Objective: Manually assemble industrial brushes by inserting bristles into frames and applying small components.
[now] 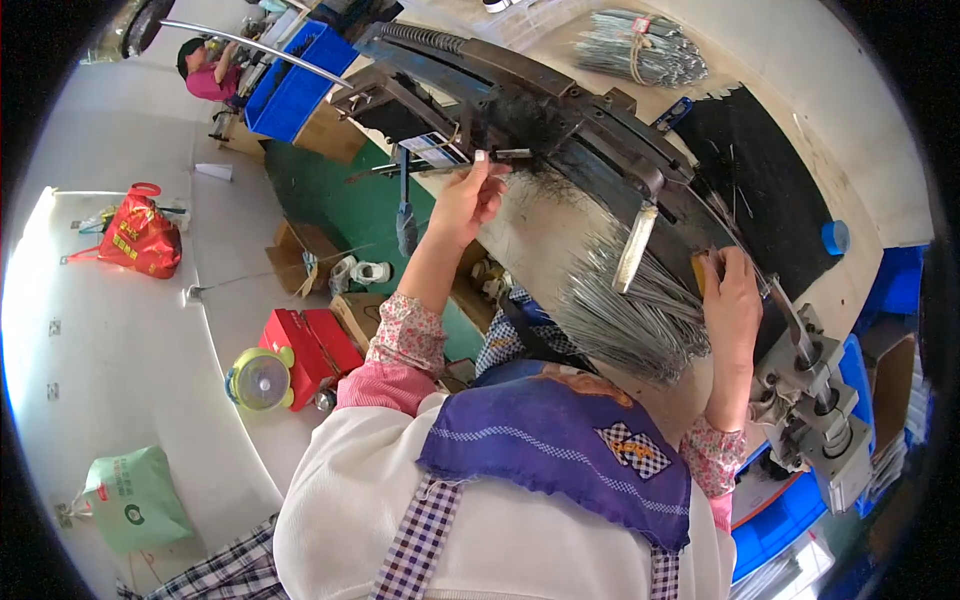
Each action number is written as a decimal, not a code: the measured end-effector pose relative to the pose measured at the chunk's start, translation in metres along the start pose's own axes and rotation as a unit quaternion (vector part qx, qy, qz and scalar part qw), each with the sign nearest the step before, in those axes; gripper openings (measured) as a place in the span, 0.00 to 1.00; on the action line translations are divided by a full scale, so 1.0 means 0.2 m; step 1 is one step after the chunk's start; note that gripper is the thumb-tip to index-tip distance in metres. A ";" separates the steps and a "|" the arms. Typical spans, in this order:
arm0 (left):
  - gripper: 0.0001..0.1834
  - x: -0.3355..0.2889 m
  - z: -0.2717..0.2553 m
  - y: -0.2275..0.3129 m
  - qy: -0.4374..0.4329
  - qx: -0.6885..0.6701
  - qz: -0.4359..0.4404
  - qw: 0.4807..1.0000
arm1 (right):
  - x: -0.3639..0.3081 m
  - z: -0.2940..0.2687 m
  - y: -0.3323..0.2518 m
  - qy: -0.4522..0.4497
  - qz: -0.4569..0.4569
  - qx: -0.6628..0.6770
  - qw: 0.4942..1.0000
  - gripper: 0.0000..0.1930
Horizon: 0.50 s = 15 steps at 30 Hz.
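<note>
The right hand [733, 297] grips a yellow piece [698, 275]; the left hand [468, 202] (grip unclear) is beside a machine [600, 130].

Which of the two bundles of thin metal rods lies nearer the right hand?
The near rod bundle, just left of the right hand; the far rod bundle lies beyond the machine, tied.

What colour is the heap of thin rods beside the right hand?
Silvery grey; the heap of thin rods shows best in the head view.

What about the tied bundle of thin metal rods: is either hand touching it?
No, the tied bundle lies beyond the machine, apart from the left hand and the right hand.
</note>
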<state>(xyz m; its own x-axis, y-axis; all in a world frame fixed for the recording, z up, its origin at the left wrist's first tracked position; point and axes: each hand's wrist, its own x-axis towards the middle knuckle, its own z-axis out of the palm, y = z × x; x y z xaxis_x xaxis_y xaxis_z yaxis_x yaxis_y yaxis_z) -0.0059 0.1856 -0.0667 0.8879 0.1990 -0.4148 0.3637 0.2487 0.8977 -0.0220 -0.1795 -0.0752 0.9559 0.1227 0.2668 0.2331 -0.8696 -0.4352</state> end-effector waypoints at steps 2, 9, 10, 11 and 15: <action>0.26 0.02 0.01 0.00 -0.004 -0.023 -0.016 1.000 | 0.00 0.00 0.00 0.000 -0.002 -0.009 1.000 0.10; 0.16 0.06 0.01 -0.03 -0.003 -0.108 -0.002 0.994 | 0.00 0.00 -0.02 -0.006 0.018 0.017 1.000 0.09; 0.16 0.07 0.01 -0.03 -0.004 -0.109 -0.004 0.994 | -0.01 0.00 -0.03 -0.011 0.028 0.026 0.999 0.09; 0.14 0.06 0.02 -0.03 -0.015 -0.140 -0.002 0.990 | 0.00 -0.01 -0.03 -0.012 0.026 0.025 0.999 0.09; 0.10 0.02 0.03 -0.05 -0.023 -0.203 0.017 0.979 | 0.01 -0.02 -0.04 -0.016 0.024 0.038 0.999 0.09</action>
<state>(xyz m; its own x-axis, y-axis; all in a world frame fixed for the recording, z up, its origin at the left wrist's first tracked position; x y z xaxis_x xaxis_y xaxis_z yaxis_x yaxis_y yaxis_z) -0.0041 0.1790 -0.0774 0.9126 0.1737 -0.3701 0.1997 0.6005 0.7743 -0.0234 -0.1746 -0.0679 0.9714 0.0973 0.2164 0.1978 -0.8359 -0.5120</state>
